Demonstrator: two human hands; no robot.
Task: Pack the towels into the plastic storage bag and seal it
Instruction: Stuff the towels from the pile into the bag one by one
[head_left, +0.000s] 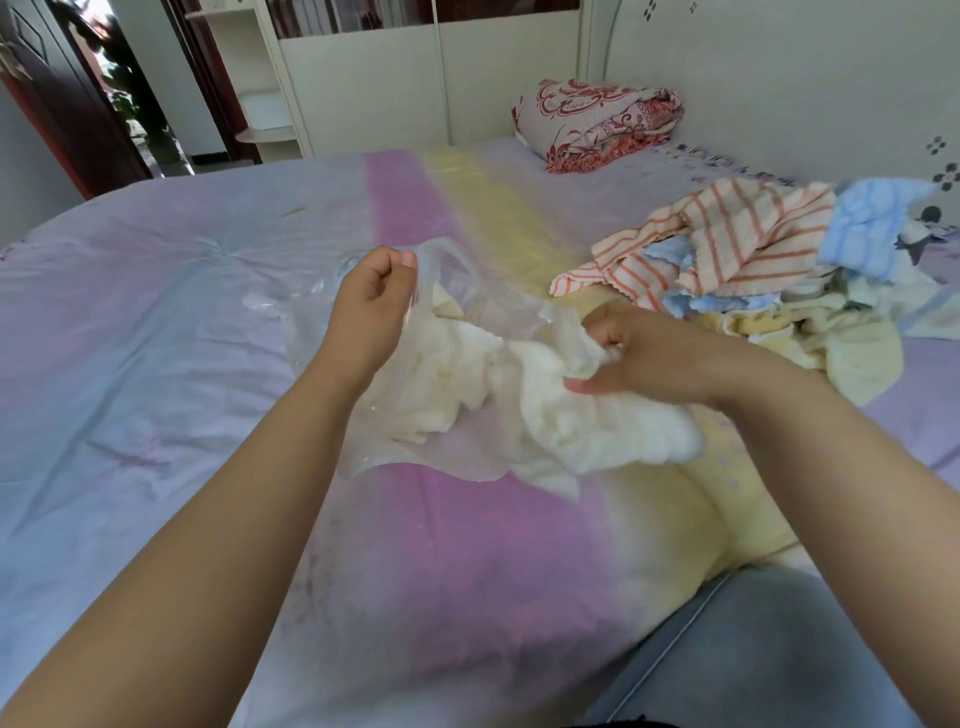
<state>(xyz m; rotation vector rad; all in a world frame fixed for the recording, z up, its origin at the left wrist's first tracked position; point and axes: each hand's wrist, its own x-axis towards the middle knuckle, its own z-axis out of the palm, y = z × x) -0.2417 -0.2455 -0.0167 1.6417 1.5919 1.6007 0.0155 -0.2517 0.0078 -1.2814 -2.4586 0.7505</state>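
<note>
Gray knee (769, 649) near the camera, two hands busy over a bed.

On the bed (156, 338), the left hand (371, 306) pinches the rim of the clear plastic bag (457, 291) and holds it up. The right hand (639, 353) grips a white towel (597, 431), partly inside the bag. More towels (753, 260) sit in a pile to the right. A folded blanket (597, 122) lies far back.

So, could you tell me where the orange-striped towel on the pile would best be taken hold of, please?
Probably at the free corner of the orange-striped towel that trails off the pile toward the plastic bag. It lies flat on the bedspread with nothing over it, so the right hand could pinch it from the bag's side.
</note>
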